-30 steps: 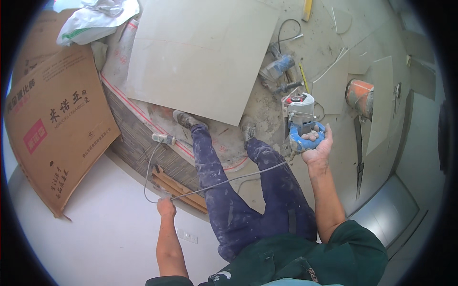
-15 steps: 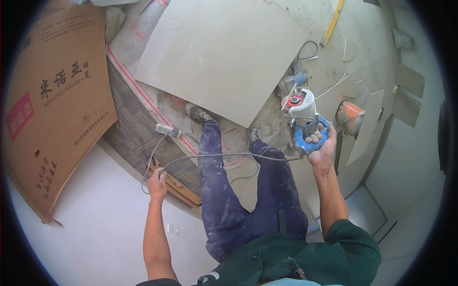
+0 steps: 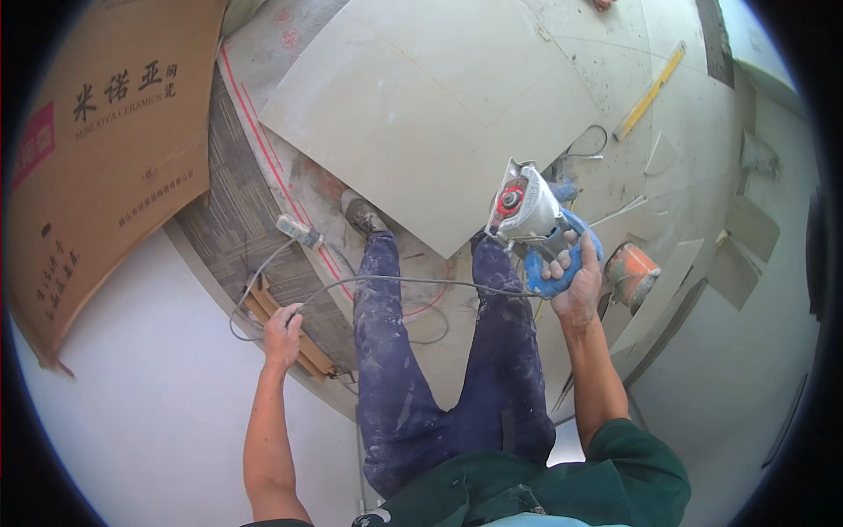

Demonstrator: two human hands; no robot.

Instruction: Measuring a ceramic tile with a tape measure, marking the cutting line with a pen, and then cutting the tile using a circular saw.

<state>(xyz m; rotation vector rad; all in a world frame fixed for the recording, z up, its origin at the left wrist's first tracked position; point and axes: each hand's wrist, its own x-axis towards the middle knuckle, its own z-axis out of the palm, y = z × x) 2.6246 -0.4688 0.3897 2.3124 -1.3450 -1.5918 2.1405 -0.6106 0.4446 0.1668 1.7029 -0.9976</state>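
Note:
My right hand [image 3: 578, 283] is wrapped round the blue handle of a handheld circular saw [image 3: 537, 209], with its silver guard and red hub turned up. The saw is held in the air over my right shin and the near corner of a large pale tile [image 3: 430, 114]. From its handle a grey power cord [image 3: 413, 278] runs across my legs to my left hand [image 3: 283, 335], whose fingers are closed on it. Past that hand the cord loops toward a pale plug connector [image 3: 299, 231] on the floor.
A large brown cardboard sheet [image 3: 132, 176] stands at the left, beside striped carpet [image 3: 237, 202]. An orange bucket [image 3: 630, 274] lies to the right of the saw. Farther off are a yellow level [image 3: 650, 92] and tile offcuts [image 3: 755, 224]. The white wall [image 3: 158, 378] is at the near left.
My right hand has brought the saw leftward, closer to my right leg, and tilted it. My left hand still grips the cord, slightly farther left. The whole view has shifted a little.

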